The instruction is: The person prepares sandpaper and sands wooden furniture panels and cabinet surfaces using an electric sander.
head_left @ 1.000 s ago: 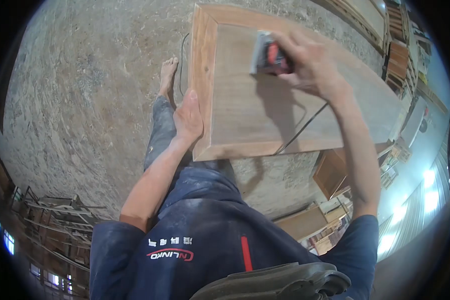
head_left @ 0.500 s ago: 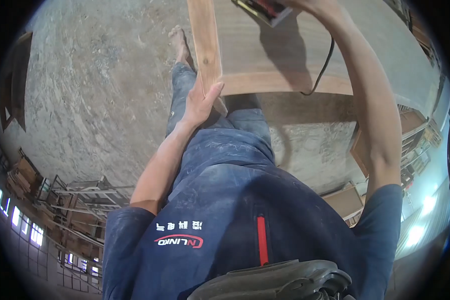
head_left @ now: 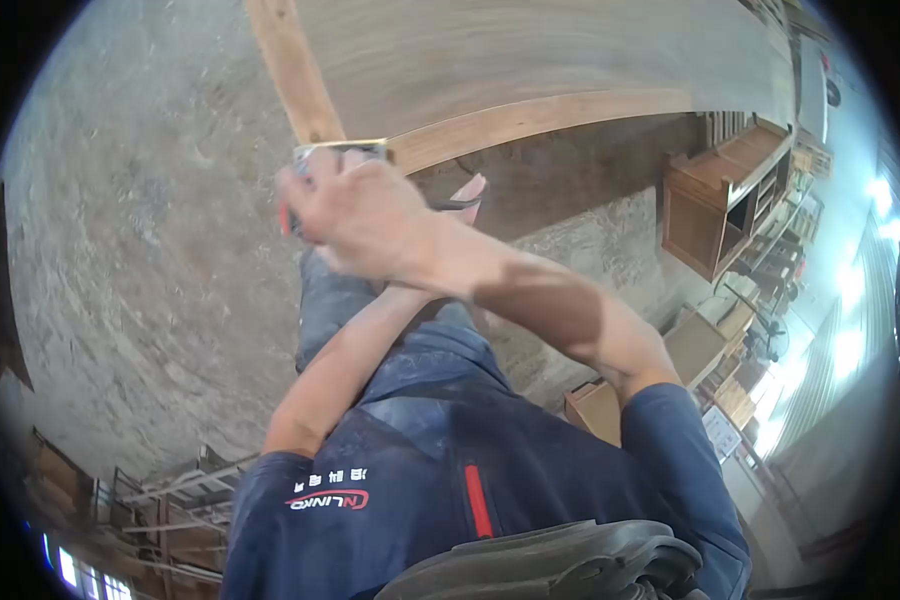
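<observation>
My right hand, slightly blurred, is closed around a corded electric sander. The sander is at the near left corner of a large wooden panel, by the end of its left edge strip. Most of the tool is under my fingers; its yellowish pad edge and a red part show. My left forearm passes beneath my right wrist. Only a bit of my left hand seems to show beyond it, near the dark cord and below the front edge strip; its fingers are mostly hidden.
A brown wooden cabinet stands on the right, with more furniture parts and a fan behind it. Metal racks with wood are at the lower left. The concrete floor is dusty and scuffed.
My right hand has brought the sander from the panel's upper middle down and left to the near corner, crossing over my left arm. My left hand has left the strip's end. The view has shifted.
</observation>
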`<action>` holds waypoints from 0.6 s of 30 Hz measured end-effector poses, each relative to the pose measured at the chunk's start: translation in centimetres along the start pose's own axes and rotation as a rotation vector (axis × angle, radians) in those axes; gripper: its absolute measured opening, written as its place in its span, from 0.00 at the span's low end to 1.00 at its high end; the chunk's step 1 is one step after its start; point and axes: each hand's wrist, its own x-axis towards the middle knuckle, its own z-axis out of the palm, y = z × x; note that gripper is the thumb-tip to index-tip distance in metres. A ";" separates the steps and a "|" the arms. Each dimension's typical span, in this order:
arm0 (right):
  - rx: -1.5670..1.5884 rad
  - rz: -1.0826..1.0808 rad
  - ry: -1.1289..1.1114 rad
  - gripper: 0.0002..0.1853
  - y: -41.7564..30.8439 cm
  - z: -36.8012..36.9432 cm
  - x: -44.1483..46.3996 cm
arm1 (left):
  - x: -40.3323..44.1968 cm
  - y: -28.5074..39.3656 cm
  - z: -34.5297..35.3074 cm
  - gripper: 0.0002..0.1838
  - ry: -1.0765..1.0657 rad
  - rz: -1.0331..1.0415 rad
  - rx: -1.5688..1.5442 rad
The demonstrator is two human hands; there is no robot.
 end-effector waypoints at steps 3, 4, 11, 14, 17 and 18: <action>-0.035 -0.016 0.009 0.22 0.6 0.6 -1.1 | 1.3 5.1 0.4 0.41 -0.074 -0.113 0.465; -0.001 -0.011 0.014 0.21 1.0 0.7 -1.5 | 0.8 4.7 0.7 0.40 -0.105 -0.208 0.453; 0.025 0.231 -0.011 0.23 10.8 -5.8 -7.9 | -10.1 -10.6 -12.6 0.17 0.281 -0.144 0.815; -0.117 0.296 0.154 0.24 16.7 -7.9 -11.3 | -20.1 -15.1 -25.8 0.17 0.664 -0.394 1.160; -0.195 0.573 0.167 0.30 21.6 -8.9 -13.8 | -27.7 -8.7 -36.8 0.16 0.869 -0.449 1.184; -0.167 0.599 0.165 0.30 22.5 -9.0 -14.6 | -29.8 -7.8 -40.3 0.17 1.003 -0.304 1.091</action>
